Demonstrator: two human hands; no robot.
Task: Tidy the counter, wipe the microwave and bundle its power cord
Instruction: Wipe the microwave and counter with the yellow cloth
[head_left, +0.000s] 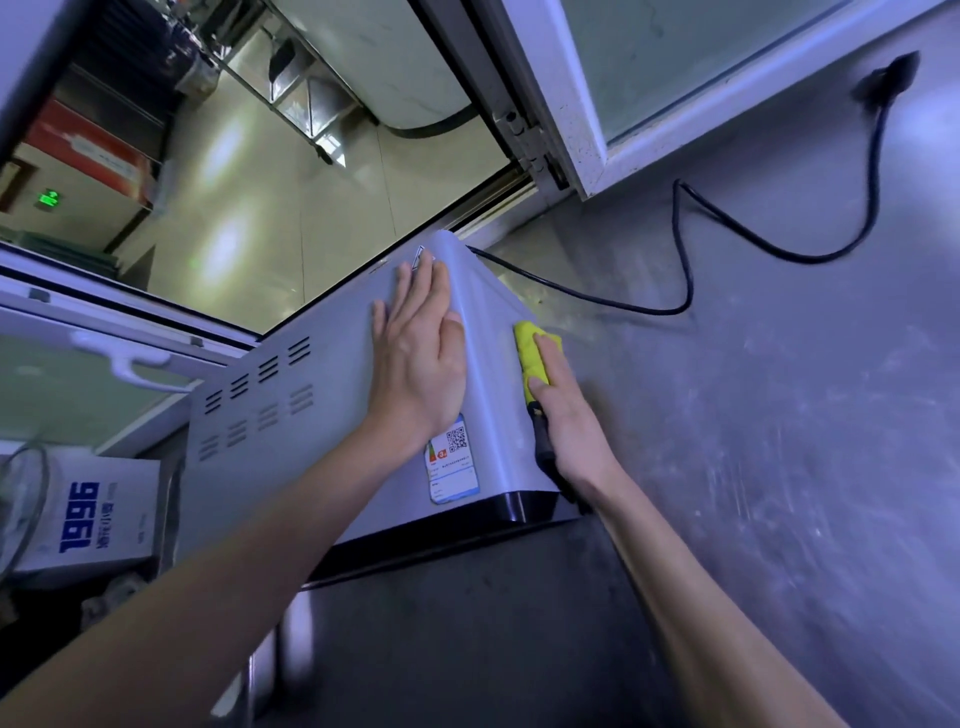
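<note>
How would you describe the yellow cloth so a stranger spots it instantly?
Find the grey microwave on the steel counter. On its right side, the right hand presses the cloth flat. It is the only bright yellow thing there.

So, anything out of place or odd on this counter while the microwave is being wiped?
Yes: the power cord sprawls loose across the counter, its plug lying unplugged, not bundled. The counter looks scuffed and streaked. Otherwise, the left hand steadies the microwave while the right hand presses a yellow cloth.
</note>
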